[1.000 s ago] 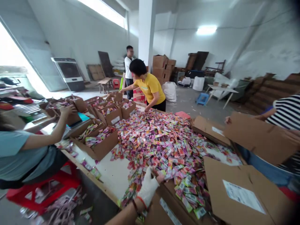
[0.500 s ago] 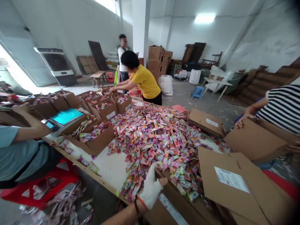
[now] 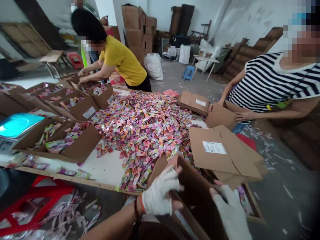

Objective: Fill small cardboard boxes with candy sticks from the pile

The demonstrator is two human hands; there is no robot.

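My left hand [image 3: 161, 194], in a white glove, is closed on the near edge of a brown cardboard box [image 3: 195, 196] at the table's front. My right hand [image 3: 231, 213], also gloved, presses on the same box's flap to the right, fingers bent round it. Just beyond the box spreads a big heap of small pink and red packets [image 3: 147, 125] over the white table [image 3: 110, 168].
Open boxes of packets [image 3: 75, 140] and a scale [image 3: 16, 125] stand at the left. Flat cartons [image 3: 222, 150] lie to the right. A person in yellow [image 3: 122, 61] bends over the far side, and one in stripes [image 3: 272, 83] holds cardboard at the right. Scraps litter the floor.
My view has swung right and down. My left hand shifted its hold on the box, and my right hand has come into view on it. The striped person now leans nearer.
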